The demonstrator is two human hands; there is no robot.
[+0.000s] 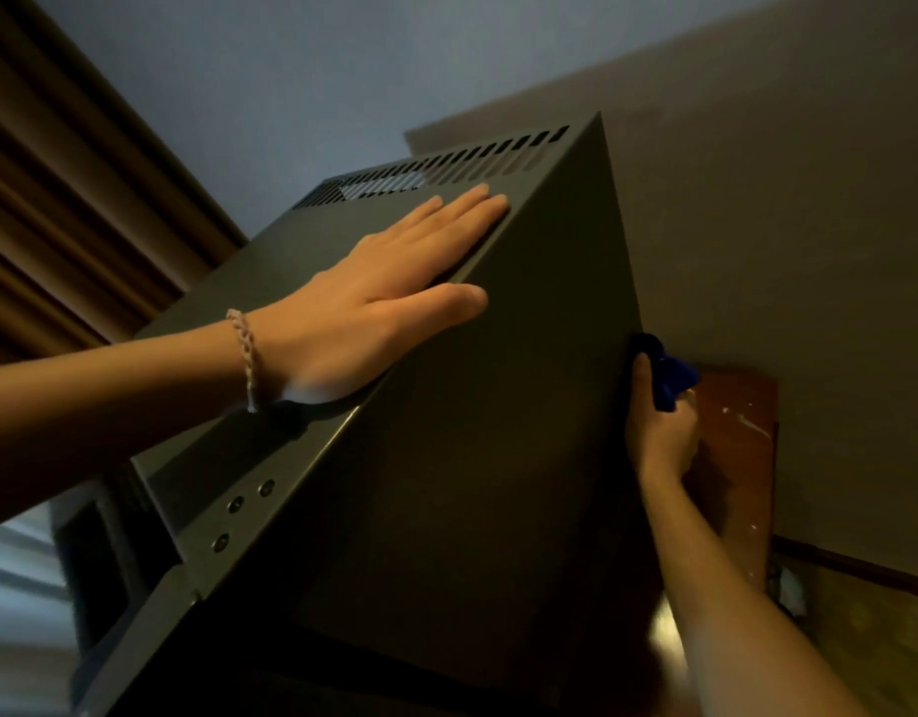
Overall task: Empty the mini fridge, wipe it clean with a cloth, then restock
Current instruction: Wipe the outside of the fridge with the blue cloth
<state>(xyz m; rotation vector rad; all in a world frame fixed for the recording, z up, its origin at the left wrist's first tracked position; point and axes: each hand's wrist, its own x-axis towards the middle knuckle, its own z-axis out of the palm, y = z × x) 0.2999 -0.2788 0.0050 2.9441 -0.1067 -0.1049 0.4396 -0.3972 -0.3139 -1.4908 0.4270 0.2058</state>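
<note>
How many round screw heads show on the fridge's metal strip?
3, all on the strip at the fridge's lower left: one uppermost, one just below-left, one lowest. The hands or dim light may hide more.

Two bare forearms enter the frame, one from the left edge and one from the lower right; no sleeve shows on either. The left hand (374, 297), at centre left, has unvarnished nails and no ring on the fingers in view. At its wrist sits a bracelet (245, 357): a narrow band of pale, pinkish-white links woven in a chain or braid pattern, circling the wrist once. The right hand (661, 432), at centre right, lies in shadow; its thumb and knuckles are visible, its wrist is bare, and finer detail cannot be made out.
</note>
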